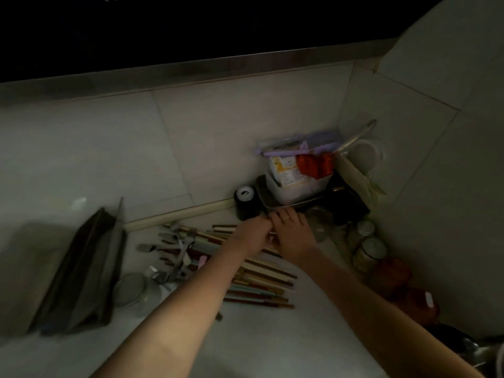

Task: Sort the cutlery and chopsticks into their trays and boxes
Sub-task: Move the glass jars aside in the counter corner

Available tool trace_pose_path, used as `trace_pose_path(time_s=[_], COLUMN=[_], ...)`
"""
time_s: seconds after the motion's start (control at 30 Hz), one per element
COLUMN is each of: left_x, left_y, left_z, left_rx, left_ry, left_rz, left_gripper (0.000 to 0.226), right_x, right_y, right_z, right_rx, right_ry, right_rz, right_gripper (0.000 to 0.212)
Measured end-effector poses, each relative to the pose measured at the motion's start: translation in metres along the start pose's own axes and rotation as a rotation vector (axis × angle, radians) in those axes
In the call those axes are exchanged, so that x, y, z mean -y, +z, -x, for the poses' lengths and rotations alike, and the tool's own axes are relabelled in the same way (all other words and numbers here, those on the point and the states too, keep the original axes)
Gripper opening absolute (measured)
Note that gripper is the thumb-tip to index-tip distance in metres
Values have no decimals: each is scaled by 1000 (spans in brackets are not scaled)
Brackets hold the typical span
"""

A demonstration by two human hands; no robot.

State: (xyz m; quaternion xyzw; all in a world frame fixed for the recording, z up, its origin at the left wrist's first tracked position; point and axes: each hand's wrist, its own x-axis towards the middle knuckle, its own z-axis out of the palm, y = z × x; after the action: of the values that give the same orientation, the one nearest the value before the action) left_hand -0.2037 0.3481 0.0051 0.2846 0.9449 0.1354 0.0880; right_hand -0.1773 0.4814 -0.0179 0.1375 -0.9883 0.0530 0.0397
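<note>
Head view: left hand [255, 234] and right hand [293, 231] meet over chopsticks [261, 282] spread on counter [245, 336]; grip unclear in dim light. Risk: careless sweep scatters pile toward jars [368, 252].

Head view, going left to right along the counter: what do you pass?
Dark folded tray → glass jar → loose cutlery → pile of chopsticks → left hand → right hand → lidded jars by the wall.

Dim tiled corner [354, 105] (pale countertop [259, 336])
</note>
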Motion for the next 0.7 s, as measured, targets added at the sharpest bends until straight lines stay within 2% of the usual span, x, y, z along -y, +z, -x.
trace_pose_path(time_s=[0.2,0.33,0.43,0.5,0.57,0.6,0.7], left_x=[46,83,112,124,130,132,136], left_y=[-15,-22,-22,-17,-13,-11,-7], left_z=[82,148,187,203,211,213,214], left_rx=[30,9,218,331,407,435,454], left_ry=[-204,-345,-408,-428,-449,-460,-466], left_rz=[-330,-326,-312,-411,-535,-579,-617], left_gripper=[22,26,53,79,95,95,79], right_x=[92,159,203,227,245,252,266], right_y=[5,10,14,18,22,24,29], right_z=[2,7,6,4,3,4,6], right_rx=[102,209,326,398,442,458,496], right_ry=[-150,-255,-319,-319,-284,-255,-159], right_rz=[-268,-410,-418,-403,-370,-361,-411], right_gripper=[65,71,84,95,103,107,112])
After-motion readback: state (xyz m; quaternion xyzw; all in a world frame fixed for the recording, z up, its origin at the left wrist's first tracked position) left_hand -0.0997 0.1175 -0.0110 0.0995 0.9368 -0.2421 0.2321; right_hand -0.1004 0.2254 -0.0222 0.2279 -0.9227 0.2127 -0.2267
